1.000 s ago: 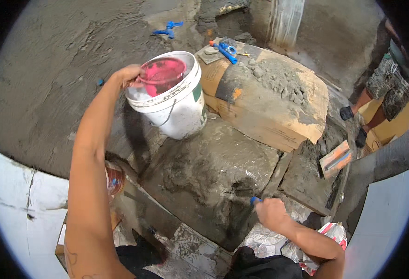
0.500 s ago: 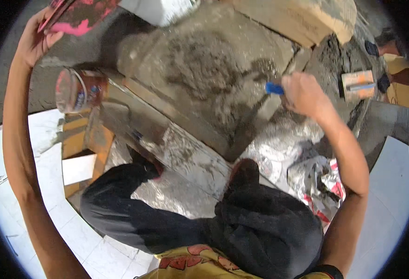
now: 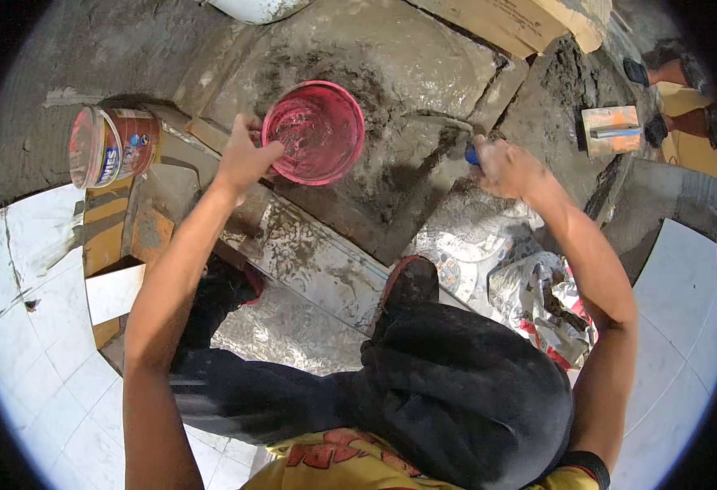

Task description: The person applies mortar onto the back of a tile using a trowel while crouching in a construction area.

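My left hand grips the near left rim of a pink plastic tub, its inside smeared with wet grey residue. The tub is held over a heap of wet mortar. To its right, my right hand is closed round the blue handle of a tool that looks like a trowel. The tool's blade is hard to make out against the grey mortar.
A clear-lidded paint pail lies at the left. A cardboard box stands at the back, and a float with a handle rests at the right. Nearby are another person's feet, a crumpled sack and white tiles.
The pink tub has come in my left hand from the far upper left to above the mortar, its inside now showing. My right hand, still on the blue handle, has moved only slightly.
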The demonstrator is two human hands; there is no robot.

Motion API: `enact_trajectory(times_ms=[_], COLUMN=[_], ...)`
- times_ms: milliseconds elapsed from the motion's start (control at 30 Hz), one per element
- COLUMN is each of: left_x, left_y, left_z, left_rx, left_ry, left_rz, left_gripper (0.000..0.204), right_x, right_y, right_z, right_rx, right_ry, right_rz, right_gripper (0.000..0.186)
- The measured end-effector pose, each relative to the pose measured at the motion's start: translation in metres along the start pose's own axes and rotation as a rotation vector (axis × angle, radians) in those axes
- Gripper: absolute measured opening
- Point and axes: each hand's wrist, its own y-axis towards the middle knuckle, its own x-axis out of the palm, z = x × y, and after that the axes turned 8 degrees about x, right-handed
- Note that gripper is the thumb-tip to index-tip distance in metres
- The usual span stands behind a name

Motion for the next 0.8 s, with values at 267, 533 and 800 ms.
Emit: enact_trajectory(times_ms=[267, 533, 800], left_x=[0.028, 0.042, 0.057], left_y=[0.003, -0.010, -0.011], left_z=[-0.007, 0.022, 0.031], left_rx=[0.435, 0.498, 0.699], left_ry=[0.452, 0.522, 0.717], left_rz=[0.147, 0.246, 0.229], left_gripper=[0.050, 0.055, 0.057], right_x=[-0.019, -0.010, 0.004], right_y=[-0.018, -0.026, -0.003], right_z=[-0.014, -0.027, -0.033], right_rx=[0.197, 0.059, 0.006], right_ry=[0.348, 0.242, 0.251], right_rz=[-0.040, -0.059, -0.011], right_gripper=[0.039, 0.037, 0.044])
